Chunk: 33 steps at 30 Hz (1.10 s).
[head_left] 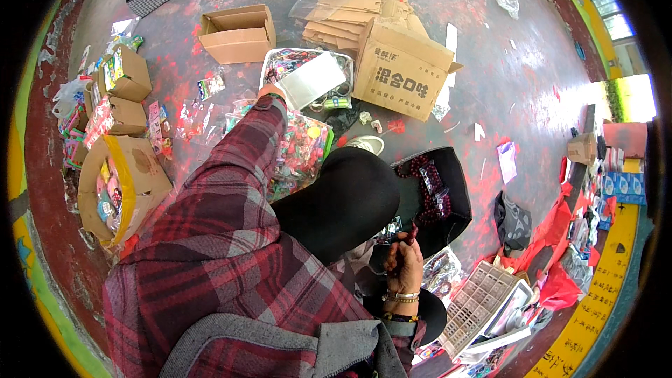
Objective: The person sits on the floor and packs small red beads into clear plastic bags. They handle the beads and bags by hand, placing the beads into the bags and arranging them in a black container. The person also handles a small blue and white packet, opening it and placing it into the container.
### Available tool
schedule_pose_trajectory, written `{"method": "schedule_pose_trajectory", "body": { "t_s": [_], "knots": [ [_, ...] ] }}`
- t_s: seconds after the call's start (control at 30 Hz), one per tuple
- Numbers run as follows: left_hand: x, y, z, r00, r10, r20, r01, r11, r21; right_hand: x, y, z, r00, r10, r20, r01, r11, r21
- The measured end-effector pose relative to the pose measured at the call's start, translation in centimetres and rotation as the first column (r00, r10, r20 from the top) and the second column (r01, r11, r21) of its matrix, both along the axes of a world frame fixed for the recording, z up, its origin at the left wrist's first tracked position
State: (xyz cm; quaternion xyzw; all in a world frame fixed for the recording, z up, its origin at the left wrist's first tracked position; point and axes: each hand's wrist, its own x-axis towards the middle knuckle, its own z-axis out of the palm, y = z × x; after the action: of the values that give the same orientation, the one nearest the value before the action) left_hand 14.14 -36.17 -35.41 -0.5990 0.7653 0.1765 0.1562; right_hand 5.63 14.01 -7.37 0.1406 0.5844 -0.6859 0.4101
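Note:
My left hand [271, 90] reaches forward and grips the near-left corner of a flat white rectangular box [311, 80]. That box lies tilted across a white basket [268, 64] filled with small colourful packaged goods. Close to my knee, my right hand [404, 266] is closed, with a small dark red piece [412, 232] sticking up from its fingers; its kind is too small to make out. Just beyond it stands a black open bin [458, 199] with dark red beaded strands [435, 192] inside. A second basket of colourful packets [301, 150] sits below my left forearm.
An open cardboard box [238, 35] and a large closed carton [400, 70] stand ahead, with flattened cardboard [343, 17] behind. Filled cartons [143, 182] line the left. To the right lie a beige plastic crate [476, 304], a dark bag [513, 220] and red plastic [560, 287].

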Motion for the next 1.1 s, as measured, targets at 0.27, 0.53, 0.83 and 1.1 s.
{"method": "schedule_pose_trajectory", "body": {
  "t_s": [0.27,0.53,0.83,1.1],
  "knots": [
    [4.9,-3.8,-3.8,0.866,0.263,-0.425,-0.002,0.852,0.524,0.3,-0.4,0.6,0.997,0.071,0.016,-0.071,0.997,-0.01],
    [1.1,1.3,9.3,0.247,0.93,-0.274,-0.069,0.299,0.952,0.6,-0.4,0.9,0.998,0.059,-0.027,-0.058,0.998,0.038],
    [0.4,-3.6,1.6,0.925,-0.358,-0.124,0.379,0.886,0.267,1.0,-0.4,2.1,0.996,0.058,-0.063,-0.059,0.998,-0.02],
    [4.2,-1.2,3.9,0.937,-0.093,-0.337,0.187,0.948,0.258,0.7,1.0,1.3,0.996,0.065,-0.058,-0.068,0.996,-0.051]
  ]
}}
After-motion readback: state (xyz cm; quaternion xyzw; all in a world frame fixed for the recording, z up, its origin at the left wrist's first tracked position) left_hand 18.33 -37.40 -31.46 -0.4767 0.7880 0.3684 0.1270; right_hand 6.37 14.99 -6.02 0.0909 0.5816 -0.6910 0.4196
